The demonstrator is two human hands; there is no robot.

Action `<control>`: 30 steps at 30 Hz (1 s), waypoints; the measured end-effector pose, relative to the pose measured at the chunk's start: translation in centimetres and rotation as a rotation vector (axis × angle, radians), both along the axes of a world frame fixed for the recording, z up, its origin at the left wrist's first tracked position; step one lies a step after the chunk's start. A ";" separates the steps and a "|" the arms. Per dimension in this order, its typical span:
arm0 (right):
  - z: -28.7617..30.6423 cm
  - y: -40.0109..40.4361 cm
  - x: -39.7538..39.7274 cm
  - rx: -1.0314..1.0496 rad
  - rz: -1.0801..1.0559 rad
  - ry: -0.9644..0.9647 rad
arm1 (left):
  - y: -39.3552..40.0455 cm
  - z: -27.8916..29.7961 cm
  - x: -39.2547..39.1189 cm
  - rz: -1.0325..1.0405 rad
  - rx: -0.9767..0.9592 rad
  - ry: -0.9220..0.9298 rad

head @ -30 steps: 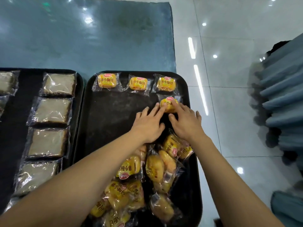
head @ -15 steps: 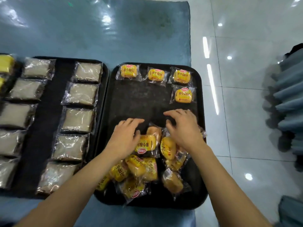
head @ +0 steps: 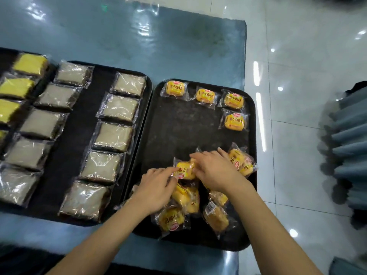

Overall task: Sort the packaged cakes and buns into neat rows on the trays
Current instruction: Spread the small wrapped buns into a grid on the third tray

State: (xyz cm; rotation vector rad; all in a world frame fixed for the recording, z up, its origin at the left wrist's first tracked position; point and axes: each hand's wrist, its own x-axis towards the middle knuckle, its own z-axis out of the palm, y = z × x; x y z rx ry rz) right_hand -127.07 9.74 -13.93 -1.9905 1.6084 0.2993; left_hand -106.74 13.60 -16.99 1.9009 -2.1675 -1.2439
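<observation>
Blue counter (head: pixel 178 46) lies under everything, far beyond my fingers. The left tray (head: pixel 83 147) sits well left of my fingers and is packed with brown cakes (head: pixel 113 135) in clear wrap in columns, plus yellow cakes (head: pixel 29 65) at its far-left edge. No readable print on those wraps. The right tray (head: pixel 178 126) is under both my hands. Both forearms reach in from the near edge, palms down.

The loose pile of buns (head: pixel 186 197) is under and just behind my fingers, at the near end of the right tray. More of them sit just right of my right hand (head: pixel 216 171).

The placed buns (head: pixel 205 95) are well ahead of my fingers: three in a row along the far edge, with a fourth (head: pixel 234 121) below the rightmost one. Their yellow wrappers read 小面包 under a red oval logo that is too small to read.

My left hand (head: pixel 156 187) rests on the pile, its forefinger and thumb pinching the near-left side of the top bun (head: pixel 185 170). My right hand's fingers are curled over the same bun's right side, gripping it. That bun's label faces up but is turned sideways, with the red logo toward me.
</observation>
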 end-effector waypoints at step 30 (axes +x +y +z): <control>-4.2 -6.1 0.7 -0.016 -0.308 -0.360 | -7.0 -0.7 -2.8 0.264 0.035 0.166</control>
